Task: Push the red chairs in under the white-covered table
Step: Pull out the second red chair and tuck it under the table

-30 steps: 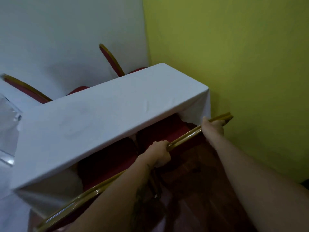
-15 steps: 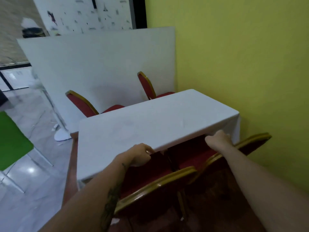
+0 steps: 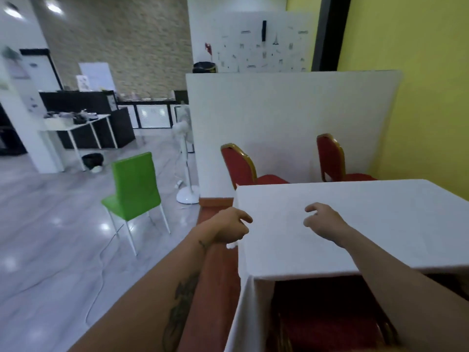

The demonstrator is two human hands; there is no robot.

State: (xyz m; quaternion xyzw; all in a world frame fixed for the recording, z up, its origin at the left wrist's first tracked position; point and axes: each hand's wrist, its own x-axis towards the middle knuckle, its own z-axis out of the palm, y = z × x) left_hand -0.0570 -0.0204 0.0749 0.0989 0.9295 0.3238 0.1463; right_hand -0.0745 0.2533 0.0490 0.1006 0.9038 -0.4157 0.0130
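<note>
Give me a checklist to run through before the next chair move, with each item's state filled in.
1. Left hand free of any chair: ok, empty, at the table's left edge.
2. Right hand free: ok, empty, above the white tablecloth.
3. Near red chairs tucked under the table: ok, seats sit beneath the cloth.
4. Far left red chair pushed in: not ok, its seat still shows.
5. Far right red chair pushed in: not ok.
6. Clear path around the table's left end: cannot tell.

Probably restaurant or function hall: banquet chairs point(image 3: 238, 165), clothed table point(image 3: 380, 219), service counter point(image 3: 86, 115).
</note>
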